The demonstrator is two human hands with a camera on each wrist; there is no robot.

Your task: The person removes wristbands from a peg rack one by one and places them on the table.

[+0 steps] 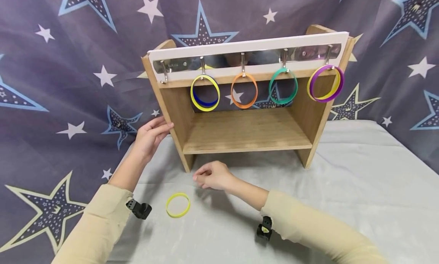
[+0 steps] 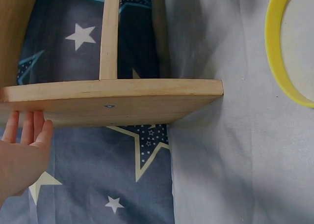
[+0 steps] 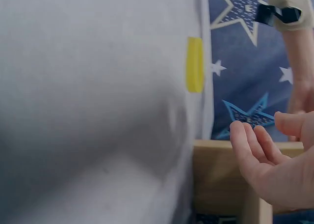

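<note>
My left hand [image 1: 149, 138] rests its fingers against the outer face of the left side panel [image 2: 147, 106] of a wooden shelf rack [image 1: 247, 130]. In the left wrist view those fingers [image 2: 38, 123] lie nearly straight along the wood. Low in front of the rack, my right hand [image 1: 216, 175] hovers above the cloth with loosely bent fingers and holds nothing. A yellow wristband [image 1: 178, 216] lies flat on the cloth between the two forearms, nearest the right hand. The right wrist view shows this yellow band [image 3: 195, 64] edge-on.
A metal hook rail [image 1: 219, 61] runs along the rack's top. From its hooks hang yellow [image 1: 192, 98] and blue [image 1: 205, 103] bands together, an orange band [image 1: 256, 92], a teal band [image 1: 296, 89], and a purple band [image 1: 342, 81] with yellow. A star-patterned curtain [image 1: 85, 142] stands behind.
</note>
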